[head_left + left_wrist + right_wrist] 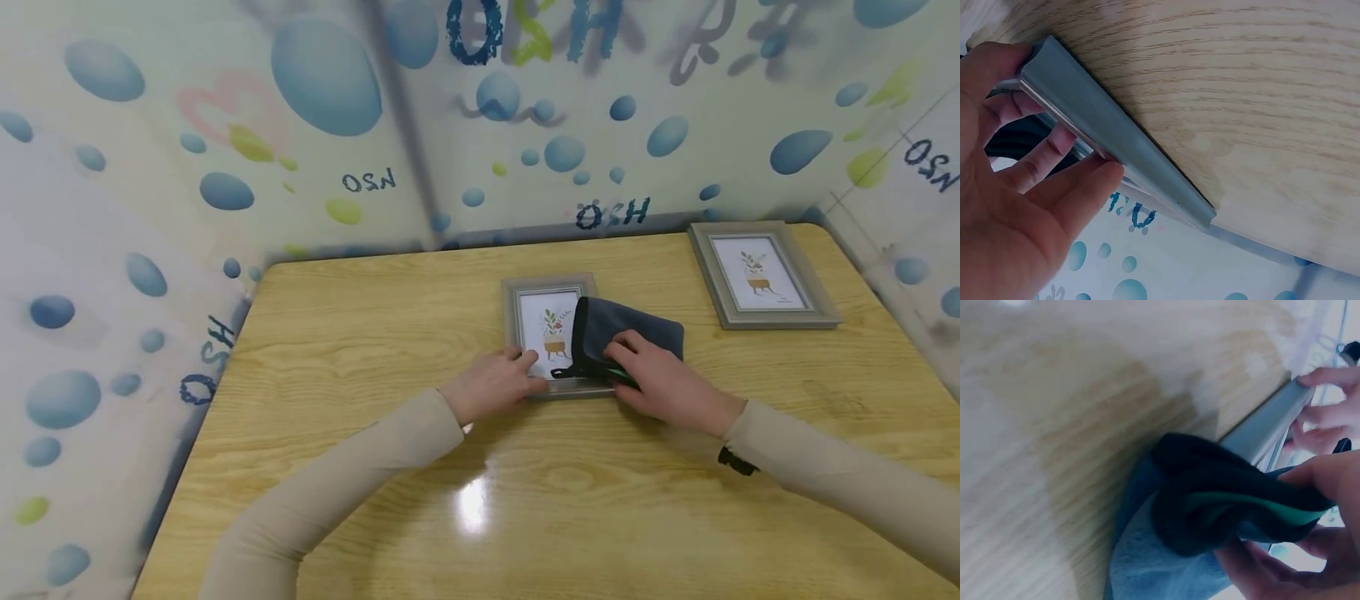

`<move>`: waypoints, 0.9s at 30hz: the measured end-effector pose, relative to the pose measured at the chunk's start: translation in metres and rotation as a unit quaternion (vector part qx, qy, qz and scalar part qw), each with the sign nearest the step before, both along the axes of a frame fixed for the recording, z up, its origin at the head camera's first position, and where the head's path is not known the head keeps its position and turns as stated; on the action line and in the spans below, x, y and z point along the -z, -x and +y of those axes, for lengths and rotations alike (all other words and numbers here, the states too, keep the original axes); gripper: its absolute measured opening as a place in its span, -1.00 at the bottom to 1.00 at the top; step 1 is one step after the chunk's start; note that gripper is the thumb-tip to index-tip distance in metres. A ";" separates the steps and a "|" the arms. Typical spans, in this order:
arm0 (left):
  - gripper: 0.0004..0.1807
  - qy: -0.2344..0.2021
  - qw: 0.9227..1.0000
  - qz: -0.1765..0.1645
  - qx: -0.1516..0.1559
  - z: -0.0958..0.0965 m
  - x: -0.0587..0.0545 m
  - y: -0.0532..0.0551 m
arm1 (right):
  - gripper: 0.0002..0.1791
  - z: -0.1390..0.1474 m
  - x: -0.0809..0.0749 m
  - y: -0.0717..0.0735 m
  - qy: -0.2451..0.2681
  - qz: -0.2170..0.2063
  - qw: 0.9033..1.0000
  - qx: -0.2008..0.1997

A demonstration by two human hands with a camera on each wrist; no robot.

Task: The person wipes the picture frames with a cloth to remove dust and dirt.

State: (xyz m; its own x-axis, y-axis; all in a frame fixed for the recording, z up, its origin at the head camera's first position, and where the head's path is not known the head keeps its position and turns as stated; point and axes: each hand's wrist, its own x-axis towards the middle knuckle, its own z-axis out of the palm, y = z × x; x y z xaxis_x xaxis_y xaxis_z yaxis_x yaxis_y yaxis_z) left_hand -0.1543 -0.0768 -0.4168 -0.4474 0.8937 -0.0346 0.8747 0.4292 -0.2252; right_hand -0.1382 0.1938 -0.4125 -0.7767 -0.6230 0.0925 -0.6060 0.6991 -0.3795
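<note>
A grey picture frame (512,300) with a plant print lies on the table, its right part covered by a dark blue-grey cloth (637,321). The cloth has a black edging and a small loop, and a strip of green shows in its fold. My right hand (663,383) grips the bunched cloth (1172,569) over the frame's right side. At the lower left corner, my left hand (495,385) holds the frame (1110,131) by its border, fingertips on the moulding. Part of the right-hand fingers is hidden by the cloth.
A second grey picture frame (780,319) with a similar print lies at the back right of the wooden table (360,333). Walls with blue drops (326,75) bound the table at the back and sides. A dark band (738,461) is on the right wrist.
</note>
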 end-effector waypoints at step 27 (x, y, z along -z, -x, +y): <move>-0.70 0.018 0.998 -0.045 -0.027 -0.004 0.000 -0.003 | -0.54 -0.015 -0.001 0.082 0.012 -0.085 0.991 0.102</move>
State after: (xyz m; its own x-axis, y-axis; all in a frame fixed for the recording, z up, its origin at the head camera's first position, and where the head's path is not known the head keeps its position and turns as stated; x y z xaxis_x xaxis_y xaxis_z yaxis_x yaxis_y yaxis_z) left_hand -0.1516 -0.0807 -0.4165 -0.4883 0.8659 -0.1089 0.8681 0.4691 -0.1625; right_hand -0.2202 0.1785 -0.4118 -0.8919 -0.4507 -0.0375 -0.3792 0.7904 -0.4811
